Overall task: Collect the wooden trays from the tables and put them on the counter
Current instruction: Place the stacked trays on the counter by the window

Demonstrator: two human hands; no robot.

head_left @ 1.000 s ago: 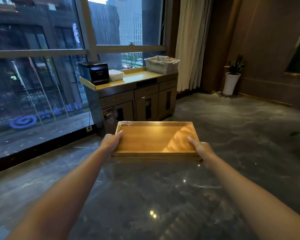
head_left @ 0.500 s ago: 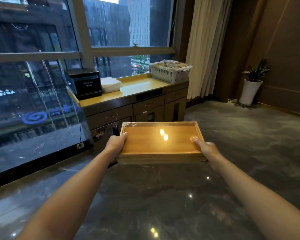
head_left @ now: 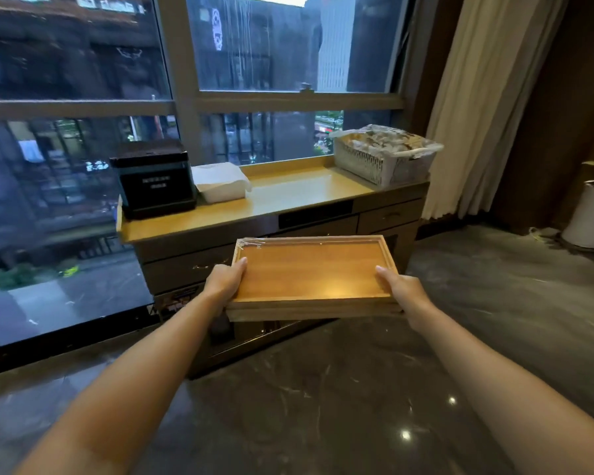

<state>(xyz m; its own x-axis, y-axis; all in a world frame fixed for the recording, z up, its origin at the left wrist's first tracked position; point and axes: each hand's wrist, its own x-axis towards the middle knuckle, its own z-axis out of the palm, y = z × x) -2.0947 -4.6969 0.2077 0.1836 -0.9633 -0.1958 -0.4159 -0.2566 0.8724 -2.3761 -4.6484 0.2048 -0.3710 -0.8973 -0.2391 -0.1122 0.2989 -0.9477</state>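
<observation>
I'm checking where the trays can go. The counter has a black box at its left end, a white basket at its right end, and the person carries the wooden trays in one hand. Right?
Not quite: both hands hold the wooden trays, the left hand and right hand at opposite ends, as the head view shows. The black box and white basket sit as you say on the counter.

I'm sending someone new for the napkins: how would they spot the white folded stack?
Find the yellow-topped counter under the big window. At its left end stands a black box-shaped machine; the white folded stack sits just right of it. It is low, soft and solid white, unlike the slatted white basket at the far right.
</observation>
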